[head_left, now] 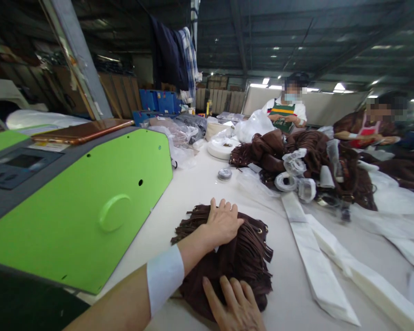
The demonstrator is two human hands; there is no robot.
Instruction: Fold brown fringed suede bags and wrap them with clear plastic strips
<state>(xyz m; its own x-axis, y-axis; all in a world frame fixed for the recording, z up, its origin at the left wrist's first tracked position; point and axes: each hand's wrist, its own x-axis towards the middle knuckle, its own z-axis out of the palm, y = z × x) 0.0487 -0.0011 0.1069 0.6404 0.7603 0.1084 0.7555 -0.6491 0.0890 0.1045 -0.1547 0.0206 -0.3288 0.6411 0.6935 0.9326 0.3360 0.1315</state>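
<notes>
A dark brown fringed bag (227, 262) lies on the white table in front of me, with gold eyelets along its far right edge. My left hand (224, 223) rests palm down across its upper part, fingers stretched toward the far edge. A white band wraps my left forearm. Lower down, my right hand (236, 303) presses on the near part of the bag with its fingers spread. The bag's underside and the surface beneath my palms are hidden.
A green-sided machine (124, 207) stands close on my left, with a brown case (83, 131) on top. Brown bags (313, 151) and plastic wrap pile up at the back right. White strips (317, 257) lie on the right; a tape roll (224, 174) sits ahead. Two people work beyond.
</notes>
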